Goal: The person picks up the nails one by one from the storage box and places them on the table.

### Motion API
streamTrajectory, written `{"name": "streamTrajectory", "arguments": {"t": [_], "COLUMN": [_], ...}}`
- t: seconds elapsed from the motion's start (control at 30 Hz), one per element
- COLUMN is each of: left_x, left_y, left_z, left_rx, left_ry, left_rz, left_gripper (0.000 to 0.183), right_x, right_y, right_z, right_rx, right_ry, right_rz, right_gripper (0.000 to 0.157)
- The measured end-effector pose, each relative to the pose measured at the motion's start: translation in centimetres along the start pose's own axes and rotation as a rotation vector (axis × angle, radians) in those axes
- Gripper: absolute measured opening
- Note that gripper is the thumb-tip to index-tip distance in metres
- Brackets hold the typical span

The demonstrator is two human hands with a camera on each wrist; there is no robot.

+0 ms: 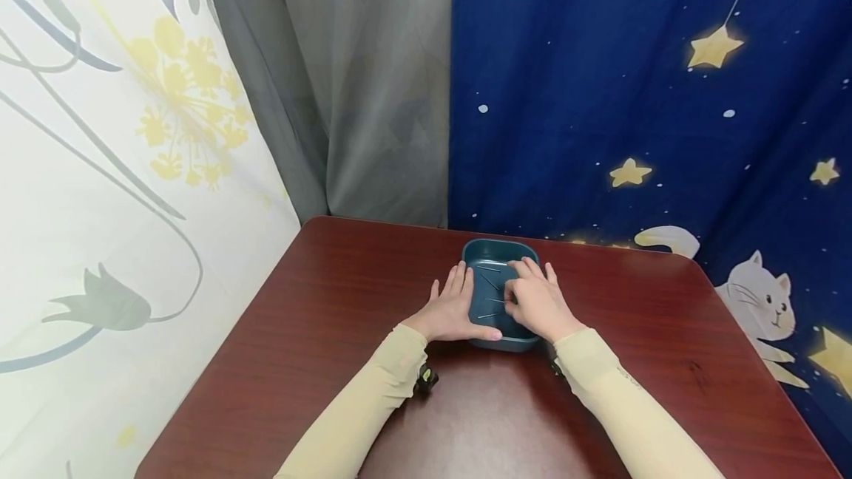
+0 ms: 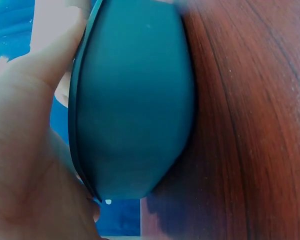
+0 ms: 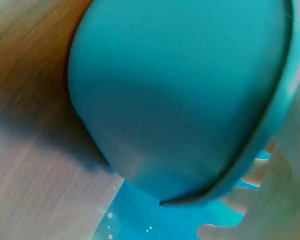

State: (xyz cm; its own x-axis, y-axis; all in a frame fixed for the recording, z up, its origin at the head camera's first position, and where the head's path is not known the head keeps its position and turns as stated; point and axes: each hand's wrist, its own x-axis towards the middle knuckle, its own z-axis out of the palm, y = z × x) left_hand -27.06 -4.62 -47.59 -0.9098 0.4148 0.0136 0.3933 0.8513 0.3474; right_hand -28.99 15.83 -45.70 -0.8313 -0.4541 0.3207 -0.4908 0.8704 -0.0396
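A dark teal rectangular tray (image 1: 506,344) with rounded corners sits on the table. On its floor lie several thin, silvery, needle-like pins (image 1: 491,315), spread apart at different angles. My left hand (image 1: 451,313) rests along the tray's left rim with fingers straight, its thumb stretched across the near rim. Reaching in over the right side, my right hand (image 1: 542,305) has its thumb and index finger bent together low in the tray, beside the pins; whether they pinch one I cannot tell. Both wrist views show mostly the tray's outer wall (image 2: 132,100).
The reddish-brown wooden table (image 1: 359,279) extends around the tray. Behind it hang a grey curtain (image 1: 386,94) and a blue curtain (image 1: 566,94) with stars and a cat. A white floral curtain (image 1: 100,191) hangs along the left side.
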Motion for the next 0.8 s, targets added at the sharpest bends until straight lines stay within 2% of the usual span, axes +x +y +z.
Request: {"name": "streamTrajectory", "arguments": {"t": [0.47, 0.8], "left_x": [-0.3, -0.2], "left_y": [-0.3, -0.2], "left_z": [0.9, 0.9], "left_rx": [0.054, 0.008], "left_ry": [0.054, 0.064], "left_rz": [0.007, -0.007], "left_gripper": [0.131, 0.134], "right_x": [-0.9, -1.8], "right_y": [1.2, 2.5], "right_z": [-1.1, -1.9], "right_rx": [0.021, 0.038], "right_ry": [0.116, 0.195], "right_rz": [0.054, 0.082], "right_gripper": [0.013, 0.011]}}
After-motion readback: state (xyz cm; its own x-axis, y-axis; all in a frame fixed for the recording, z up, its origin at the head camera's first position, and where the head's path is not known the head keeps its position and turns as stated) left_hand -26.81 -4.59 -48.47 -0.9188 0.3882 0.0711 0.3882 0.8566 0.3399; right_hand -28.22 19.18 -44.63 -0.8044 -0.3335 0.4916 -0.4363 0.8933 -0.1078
